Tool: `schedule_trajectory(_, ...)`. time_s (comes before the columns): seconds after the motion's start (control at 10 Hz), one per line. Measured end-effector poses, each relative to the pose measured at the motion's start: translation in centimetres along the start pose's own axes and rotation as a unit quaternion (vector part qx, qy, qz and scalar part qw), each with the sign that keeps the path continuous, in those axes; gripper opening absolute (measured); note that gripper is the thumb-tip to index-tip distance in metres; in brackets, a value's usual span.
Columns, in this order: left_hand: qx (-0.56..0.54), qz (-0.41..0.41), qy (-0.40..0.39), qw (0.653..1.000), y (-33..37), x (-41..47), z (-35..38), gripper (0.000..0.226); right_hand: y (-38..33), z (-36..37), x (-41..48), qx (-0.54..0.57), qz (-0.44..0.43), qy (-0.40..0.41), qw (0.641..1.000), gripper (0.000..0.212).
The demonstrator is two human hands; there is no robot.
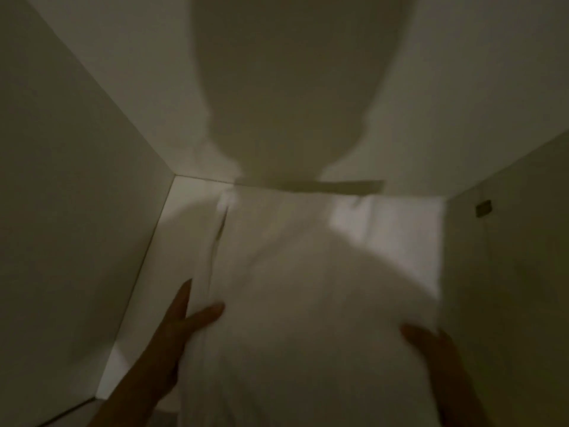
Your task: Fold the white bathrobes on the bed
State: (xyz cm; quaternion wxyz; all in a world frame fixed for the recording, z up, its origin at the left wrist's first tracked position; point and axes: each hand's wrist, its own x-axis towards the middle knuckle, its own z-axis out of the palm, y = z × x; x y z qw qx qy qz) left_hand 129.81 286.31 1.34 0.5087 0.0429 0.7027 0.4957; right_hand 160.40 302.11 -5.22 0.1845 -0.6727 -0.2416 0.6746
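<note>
**Robe could snag or slump on its way into the shelf**

The soft, folded white cloth bathrobe (292, 303) lies over the middle of a white shelf floor (385, 217). Its far end reaches toward the back edge and its near end is between the person's hands. Blur hides whether it rests fully on the shelf. No bed is in view.

The left hand (181, 322) is at the robe's left edge, one finger straight along the side and the thumb laid on top. This grip looks flat and released rather than clenched. The right hand (431, 343) touches the robe's near right side, but it is too smeared to tell whether its grip grasps the cloth or only presses it.

My worry is the fold. With the left hand holding so lightly, the layers along the left edge may slide apart. A loose layer already seems to show toward the back left corner.

The compartment's plain white left wall (77, 211) and right wall (508, 241) stand close to the robe. A skewed push could drag cloth against either wall and bunch it. A small dark fitting (483, 208) on the right wall might catch a stray edge. The dim light makes alignment harder to judge.
</note>
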Motion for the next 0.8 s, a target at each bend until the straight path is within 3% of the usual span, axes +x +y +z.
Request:
schedule_trajectory(0.1,0.021,-0.021,-0.053,0.998,-1.3,1.7,-1.1,0.116,-1.5,0.9,-1.9,-0.153,-0.031,-0.052,0.986,0.107)
schedule_trajectory(0.2,0.173,0.015,0.0,0.985,-0.5,2.0,-0.6,0.12,-0.9,1.8,-2.3,-0.228,-0.101,0.043,0.968,0.108)
schedule_trajectory(0.3,0.426,0.287,0.137,0.847,1.0,-0.1,3.4,0.089,-0.8,3.7,-3.7,-0.375,-0.276,0.156,0.871,0.105)
schedule_trajectory(0.4,0.586,0.417,0.087,0.689,-0.9,-0.7,7.3,0.069,1.5,6.8,-4.5,-0.511,-0.417,0.132,0.74,0.081)
schedule_trajectory(0.5,0.683,0.377,0.032,0.625,-4.9,2.8,4.6,0.068,4.1,7.3,-3.1,-0.623,-0.412,0.065,0.662,0.07)
schedule_trajectory(0.7,0.707,0.362,0.009,0.608,-4.8,2.8,3.4,0.07,5.0,3.7,-3.9,-0.674,-0.348,0.1,0.644,0.075)
schedule_trajectory(0.8,0.721,0.274,0.044,0.635,-3.4,0.6,2.0,0.071,5.2,-0.6,-7.1,-0.702,-0.228,0.124,0.664,0.076)
